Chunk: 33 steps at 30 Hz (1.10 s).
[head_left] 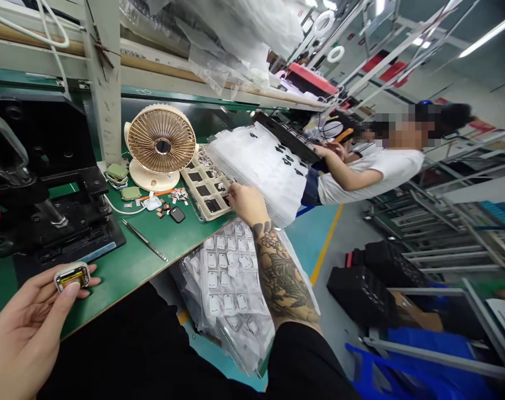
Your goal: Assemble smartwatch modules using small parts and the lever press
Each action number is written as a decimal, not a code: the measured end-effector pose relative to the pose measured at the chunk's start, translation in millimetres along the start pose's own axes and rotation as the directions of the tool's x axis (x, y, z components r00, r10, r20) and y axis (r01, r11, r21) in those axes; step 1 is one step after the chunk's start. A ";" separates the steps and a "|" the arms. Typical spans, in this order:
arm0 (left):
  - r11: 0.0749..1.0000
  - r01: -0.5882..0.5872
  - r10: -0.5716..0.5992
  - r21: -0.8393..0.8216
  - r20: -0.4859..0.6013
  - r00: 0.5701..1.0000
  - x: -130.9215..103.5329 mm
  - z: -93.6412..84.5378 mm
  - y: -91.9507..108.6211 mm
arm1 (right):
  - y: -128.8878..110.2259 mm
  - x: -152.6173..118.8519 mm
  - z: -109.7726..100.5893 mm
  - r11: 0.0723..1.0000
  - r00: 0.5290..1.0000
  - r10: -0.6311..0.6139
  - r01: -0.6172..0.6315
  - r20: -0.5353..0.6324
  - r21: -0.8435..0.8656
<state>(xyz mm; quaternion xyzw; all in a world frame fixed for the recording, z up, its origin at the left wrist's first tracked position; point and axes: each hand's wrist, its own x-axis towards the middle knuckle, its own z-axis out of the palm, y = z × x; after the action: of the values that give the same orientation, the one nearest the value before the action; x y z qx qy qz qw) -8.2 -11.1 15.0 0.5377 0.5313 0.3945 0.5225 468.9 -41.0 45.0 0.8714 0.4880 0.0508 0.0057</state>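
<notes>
A small device (pixel 71 273) is gripped between the thumb and fingers of the left hand (pixel 35 322), above the table's (pixel 123 266) near edge, its open side with a yellow part turned up. The right hand (pixel 247 203) is held at the right end of the compartmented tray (pixel 200 191); whether anything is pinched by its fingers cannot be told. Tweezers (pixel 146 240) are laid between.

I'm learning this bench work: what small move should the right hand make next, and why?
Probably lift one dark piece from the compartment tray: the right hand is at that tray, though whether it grips anything is unclear, while the left hand holds a small casing with its yellow inside showing.
</notes>
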 end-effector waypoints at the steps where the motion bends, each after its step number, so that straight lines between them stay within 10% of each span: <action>1: 1.000 -0.002 0.002 -0.002 -0.003 1.000 0.1 -0.3 -0.8 | -2.1 0.3 4.3 1.000 1.000 -0.001 0.001 -0.008 0.008; 12: 0.994 -0.027 0.034 -0.102 0.068 0.997 6.3 -5.6 -21.4 | -15.0 -13.7 9.3 0.894 0.899 0.057 0.148 -0.434 0.423; 20: 0.970 -0.220 0.208 0.105 0.111 0.972 7.5 -9.3 -36.6 | -28.7 -12.9 20.9 0.611 0.929 0.132 0.199 -0.347 0.766; 26: 0.930 -0.335 0.305 0.152 0.193 0.933 10.4 -3.8 -24.6 | -119.5 -57.8 6.0 0.319 0.912 -0.081 0.406 -0.403 0.856; 33: 0.919 -0.389 0.342 0.063 0.362 0.867 12.8 -6.9 -11.5 | -224.0 -92.1 -2.0 0.066 0.767 -0.501 0.495 -0.401 0.866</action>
<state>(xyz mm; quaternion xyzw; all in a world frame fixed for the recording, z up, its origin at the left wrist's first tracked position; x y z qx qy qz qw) -15.2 1.2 3.1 0.7227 0.3454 0.3501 0.4857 230.7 -2.1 26.0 0.4732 0.6835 -0.2559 -0.4934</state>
